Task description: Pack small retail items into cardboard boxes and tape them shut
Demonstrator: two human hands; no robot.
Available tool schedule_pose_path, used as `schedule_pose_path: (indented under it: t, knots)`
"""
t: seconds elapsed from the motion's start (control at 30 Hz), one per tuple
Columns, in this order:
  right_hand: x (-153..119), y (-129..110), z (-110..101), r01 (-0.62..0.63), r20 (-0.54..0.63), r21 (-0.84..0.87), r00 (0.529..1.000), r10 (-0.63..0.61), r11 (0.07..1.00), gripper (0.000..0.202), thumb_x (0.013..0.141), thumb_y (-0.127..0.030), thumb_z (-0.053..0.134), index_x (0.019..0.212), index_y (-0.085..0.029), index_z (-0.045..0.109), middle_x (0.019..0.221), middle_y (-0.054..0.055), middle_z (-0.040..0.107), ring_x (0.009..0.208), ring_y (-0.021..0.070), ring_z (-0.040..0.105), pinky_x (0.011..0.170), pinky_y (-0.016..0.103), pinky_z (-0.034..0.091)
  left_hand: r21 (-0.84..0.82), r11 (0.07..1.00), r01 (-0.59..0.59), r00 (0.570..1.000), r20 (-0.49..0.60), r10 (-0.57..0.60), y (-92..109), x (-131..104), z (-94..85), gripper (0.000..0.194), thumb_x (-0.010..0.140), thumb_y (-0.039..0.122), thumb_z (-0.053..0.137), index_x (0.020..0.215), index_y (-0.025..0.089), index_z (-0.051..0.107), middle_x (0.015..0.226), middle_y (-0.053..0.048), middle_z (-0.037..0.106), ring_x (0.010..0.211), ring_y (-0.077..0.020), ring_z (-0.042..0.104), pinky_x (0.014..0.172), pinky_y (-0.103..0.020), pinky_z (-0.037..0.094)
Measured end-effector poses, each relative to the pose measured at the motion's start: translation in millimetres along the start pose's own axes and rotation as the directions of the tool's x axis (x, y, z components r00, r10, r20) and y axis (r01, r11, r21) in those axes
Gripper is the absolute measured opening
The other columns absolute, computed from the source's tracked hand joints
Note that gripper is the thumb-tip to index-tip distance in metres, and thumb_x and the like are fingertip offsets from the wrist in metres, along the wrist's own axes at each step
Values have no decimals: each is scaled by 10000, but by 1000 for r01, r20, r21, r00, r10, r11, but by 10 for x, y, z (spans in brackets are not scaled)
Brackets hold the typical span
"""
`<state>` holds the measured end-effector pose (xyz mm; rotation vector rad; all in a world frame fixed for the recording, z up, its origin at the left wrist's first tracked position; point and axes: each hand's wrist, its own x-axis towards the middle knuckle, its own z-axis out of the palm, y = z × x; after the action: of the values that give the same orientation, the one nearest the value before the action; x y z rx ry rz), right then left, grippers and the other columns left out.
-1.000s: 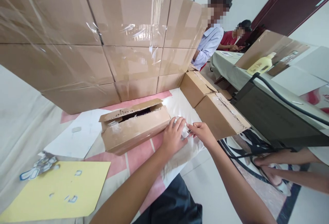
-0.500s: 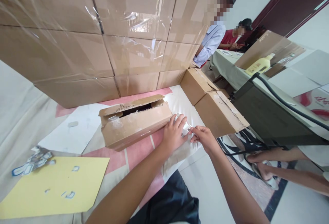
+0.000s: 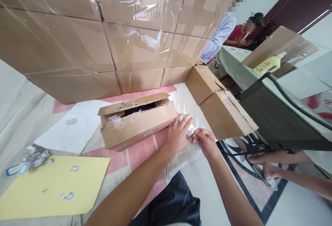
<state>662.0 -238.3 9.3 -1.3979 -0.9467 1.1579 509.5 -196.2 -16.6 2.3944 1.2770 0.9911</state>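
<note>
Beside the right end of a long cardboard box with a partly open top, my left hand lies over a small white object, fingers wrapped over it. My right hand pinches the near right edge of that object, where a small pale piece shows between thumb and finger. Whether the white thing is a roll or a folded sheet is hard to tell. A yellow sheet with small blue-edged paper pieces and a white sheet lie to the left.
Taped cardboard boxes form a wall behind. Two more boxes stand at the right edge, near a dark chair. A pile of paper scraps lies far left. Two people sit beyond; another person's legs show at right.
The view has shifted slightly. My hands remain together at the white object, with my right fingers a little closer to my left hand.
</note>
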Motion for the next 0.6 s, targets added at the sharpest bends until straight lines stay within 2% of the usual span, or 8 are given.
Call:
schedule_pose_path:
  t: [0.3,0.6]
  knots:
    - [5,105,4,53,-6,50,999,-53,997,526,797,-406,785,514,-203,391,708,16,653,560,150,592,539,314,446,-17,1000,2,1000,26,-2,-2,8,-13,608,874,369,662,1454,280,503,1573,16,486,1442,-338,404,1117,-466,461]
    - [-5,132,37,103,-5,109,995,-103,989,521,828,-332,770,498,-195,390,700,4,661,530,131,575,525,300,428,4,1000,8,999,34,-8,17,28,-52,617,855,372,690,1440,270,524,1542,-5,521,1434,-337,418,1079,-461,492]
